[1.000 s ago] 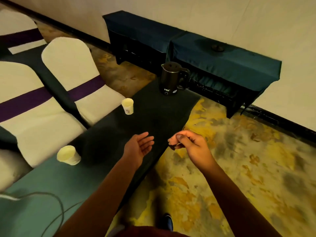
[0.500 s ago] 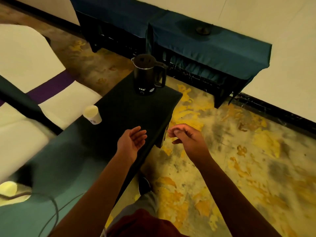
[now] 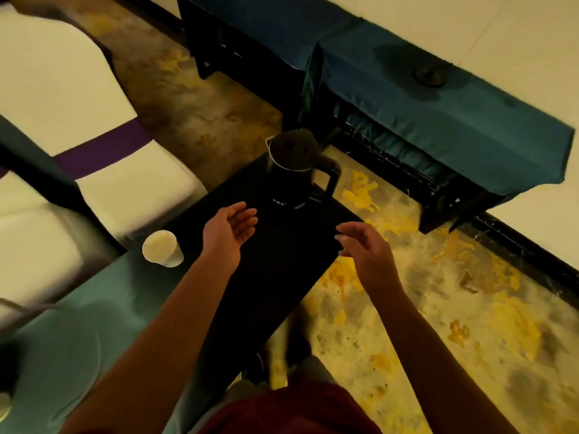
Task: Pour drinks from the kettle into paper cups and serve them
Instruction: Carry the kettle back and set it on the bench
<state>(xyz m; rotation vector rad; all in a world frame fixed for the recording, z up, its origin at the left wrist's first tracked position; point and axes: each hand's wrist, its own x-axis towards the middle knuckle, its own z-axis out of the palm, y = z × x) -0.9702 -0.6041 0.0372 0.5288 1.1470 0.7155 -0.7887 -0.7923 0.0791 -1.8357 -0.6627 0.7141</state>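
A black kettle [image 3: 293,170] stands upright at the far end of the dark-clothed table [image 3: 275,277], its handle turned to the right. A white paper cup [image 3: 162,248] stands near the table's left edge. My left hand [image 3: 230,230] hovers palm-up, fingers apart, just short of the kettle's base and holds nothing. Over the table's right edge my right hand [image 3: 363,245] is open too, fingers spread, below the kettle's handle. A sliver of a second cup [image 3: 4,405] shows at the bottom left corner.
White chair covers with purple bands [image 3: 103,151] stand close along the table's left side. Low benches draped in teal cloth [image 3: 438,114] run along the wall behind the kettle. Patterned yellow-grey floor [image 3: 438,308] lies to the right. My leg and shoe show below the table edge.
I have stepped closer to the kettle, so it and the cup look nearer. My right hand has uncurled from a loose pinch to open. Both hands moved forward towards the kettle.
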